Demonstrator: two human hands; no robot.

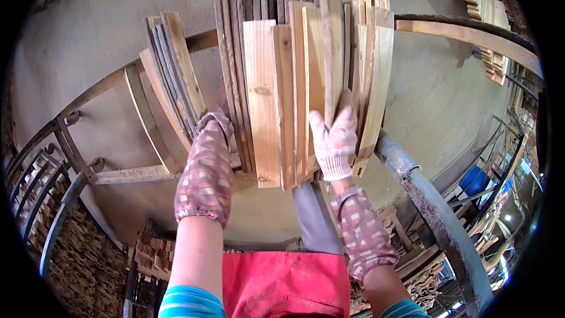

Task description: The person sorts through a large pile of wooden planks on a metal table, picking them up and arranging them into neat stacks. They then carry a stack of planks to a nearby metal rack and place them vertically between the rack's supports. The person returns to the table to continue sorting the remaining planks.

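My right hand (336,141), in a pale knitted glove, has its thumb and fingers on either side of a long, narrow wooden slat (327,41). This slat stands on edge and rises above the other boards. My left hand (216,120) is at the left side of the row, between a small group of slats (173,65) and the main stack; its fingers are hidden. Just right of it stands a wide, knotted board (260,100). More pale boards (376,70) stand on edge to the right of my right hand. Patterned sleeve covers (204,171) wrap both forearms.
The boards lie across a frame with a curved wooden rail (465,36) behind and a thick metal pipe (429,206) at right. Stacked wood pieces (88,253) fill the lower left. A blue object (472,181) is at far right, near scrap wood. A red apron (285,285) covers my front.
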